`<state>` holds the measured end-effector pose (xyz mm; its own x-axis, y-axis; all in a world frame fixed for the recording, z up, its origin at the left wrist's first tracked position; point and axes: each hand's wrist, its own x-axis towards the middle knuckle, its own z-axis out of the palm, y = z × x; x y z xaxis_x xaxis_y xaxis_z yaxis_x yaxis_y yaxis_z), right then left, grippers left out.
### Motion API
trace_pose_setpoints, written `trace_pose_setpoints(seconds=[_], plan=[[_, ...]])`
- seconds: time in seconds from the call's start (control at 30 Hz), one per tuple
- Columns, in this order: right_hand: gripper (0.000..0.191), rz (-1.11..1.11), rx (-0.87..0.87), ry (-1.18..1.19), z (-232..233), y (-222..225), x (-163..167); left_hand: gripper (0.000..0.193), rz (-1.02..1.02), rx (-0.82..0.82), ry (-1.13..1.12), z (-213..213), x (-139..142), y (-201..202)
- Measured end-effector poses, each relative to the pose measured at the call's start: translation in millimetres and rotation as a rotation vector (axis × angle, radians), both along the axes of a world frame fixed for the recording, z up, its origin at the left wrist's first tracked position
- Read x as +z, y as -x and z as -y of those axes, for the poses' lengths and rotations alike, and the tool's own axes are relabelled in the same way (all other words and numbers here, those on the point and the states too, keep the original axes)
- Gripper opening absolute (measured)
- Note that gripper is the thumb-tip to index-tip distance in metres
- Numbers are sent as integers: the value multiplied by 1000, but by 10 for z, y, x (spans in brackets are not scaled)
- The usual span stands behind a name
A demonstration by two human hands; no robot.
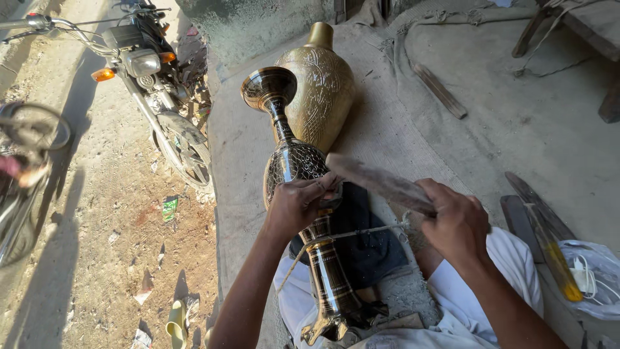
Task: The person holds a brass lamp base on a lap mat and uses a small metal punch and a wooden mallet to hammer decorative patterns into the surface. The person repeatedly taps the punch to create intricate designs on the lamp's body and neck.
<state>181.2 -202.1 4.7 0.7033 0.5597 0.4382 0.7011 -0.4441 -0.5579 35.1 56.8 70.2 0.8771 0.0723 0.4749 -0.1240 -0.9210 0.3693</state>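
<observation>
Where the person's white-clad lap fills the near edge, a tall engraved brass vase lies lengthwise across it, foot nearest, flared mouth pointing far and slightly left. A dark cloth sits between the vase and the lap. The left hand is closed over the vase's bulbous middle, fingers curled at its right side. The right hand is closed around a blurred wooden mallet (motion blur hides its exact shape), whose far end reaches toward the left hand. A thin cord runs taut from the vase's lower stem toward the right hand.

Near right, on the sacking-covered worktop, lie dark flat tools, a yellow-handled tool and a clear plastic bag with a white charger.

Farther off, just beside the tall vase's neck, a second, plainer brass vase lies on its side. A wooden stick rests far right of it.

On the dirt ground at left stands a motorcycle, far left.
</observation>
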Motion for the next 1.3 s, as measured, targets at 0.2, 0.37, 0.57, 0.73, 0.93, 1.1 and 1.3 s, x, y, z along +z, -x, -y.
trace_pose_setpoints(seconds=[0.2,0.37,0.57,0.73,0.93,1.1,1.3], plan=[[63,34,-40,-136,0,-17,-21,69,28,-68,-40,-6,25,-10],[64,-29,-58,-96,36,-16,-45,63,66,-21,-9,-33,-34,22],[57,-216,-135,-70,35,18,58,65,32,-13,-20,-63,-41,34],[54,-69,-78,-150,59,101,219,77,77,-55,-17,-75,-10,112],[49,25,-121,-149,50,140,381,73,91,-5,-3,-59,-43,76],[54,231,-77,-42,5,155,394,77,143,-72,-25,-123,-92,121],[55,266,-55,-1,-9,79,420,78,129,11,-13,-118,-122,131]])
